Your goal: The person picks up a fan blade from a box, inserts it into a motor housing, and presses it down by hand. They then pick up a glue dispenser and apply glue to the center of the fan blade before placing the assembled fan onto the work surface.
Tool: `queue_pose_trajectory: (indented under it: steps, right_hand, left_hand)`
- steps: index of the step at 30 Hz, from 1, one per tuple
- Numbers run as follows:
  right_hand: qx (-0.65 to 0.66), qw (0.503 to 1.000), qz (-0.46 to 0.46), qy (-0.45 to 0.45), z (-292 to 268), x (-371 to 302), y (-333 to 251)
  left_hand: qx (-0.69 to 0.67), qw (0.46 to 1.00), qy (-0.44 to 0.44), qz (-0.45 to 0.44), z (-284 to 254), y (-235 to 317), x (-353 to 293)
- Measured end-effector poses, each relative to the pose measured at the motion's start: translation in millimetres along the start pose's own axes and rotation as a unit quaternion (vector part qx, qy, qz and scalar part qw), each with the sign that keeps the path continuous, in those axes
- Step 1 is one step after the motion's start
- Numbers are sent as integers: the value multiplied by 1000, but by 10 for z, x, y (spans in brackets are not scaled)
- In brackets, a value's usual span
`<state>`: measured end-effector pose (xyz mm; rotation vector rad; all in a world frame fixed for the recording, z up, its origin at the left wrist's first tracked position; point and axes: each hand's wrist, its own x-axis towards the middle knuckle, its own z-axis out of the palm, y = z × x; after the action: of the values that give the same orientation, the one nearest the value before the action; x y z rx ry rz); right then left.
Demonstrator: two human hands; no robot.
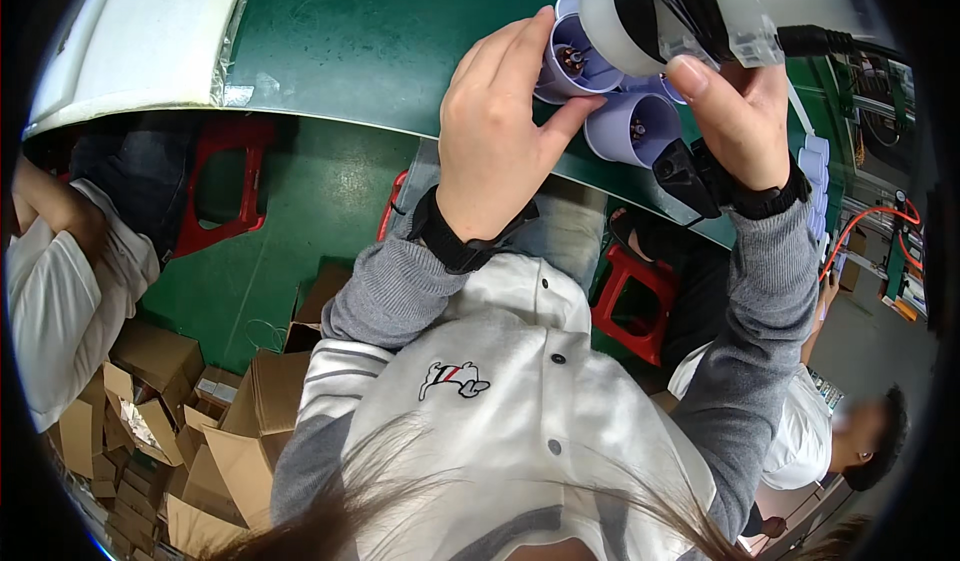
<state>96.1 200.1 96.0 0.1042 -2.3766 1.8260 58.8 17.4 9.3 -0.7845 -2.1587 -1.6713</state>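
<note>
My left hand (505, 111) is curved round a lavender cup (545, 89) on the table's near edge, fingers along its far left side and thumb at the near side. Small copper-coloured and dark parts show inside that cup. My right hand (745, 126) grips a frosted white cylinder (610, 26) with a black band and a black cable; its exact kind I cannot make out. The cylinder hangs over the cups, its thumb side toward me, and the other fingers are mostly hidden behind it. Beside the thumb stands a second lavender cup (610, 133), also with small parts inside.
A green table (350, 41) spans the top, with a white padded piece (140, 31) at its left. More lavender cups (815, 166) line up on the right. Red stools (640, 301), cardboard boxes (240, 451) and two seated people flank me.
</note>
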Motion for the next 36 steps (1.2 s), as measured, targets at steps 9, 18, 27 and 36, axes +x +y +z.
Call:
queue_pose_trajectory:
  steps: [9,18,27,36]
  right_hand:
    - [36,995,-68,-64,-6,75,-68]
    - [77,992,-66,69,-363,-145,-91]
    - [3,996,-17,85,-316,-226,-29]
    - [-68,997,-6,34,-437,-156,36]
  left_hand:
    - [20,1000,20,5,-12,-10,37]
    - [106,994,12,17,-46,-93,82]
    - [58,997,44,4,-101,-101,114]
    - [48,997,58,12,-122,-121,139]
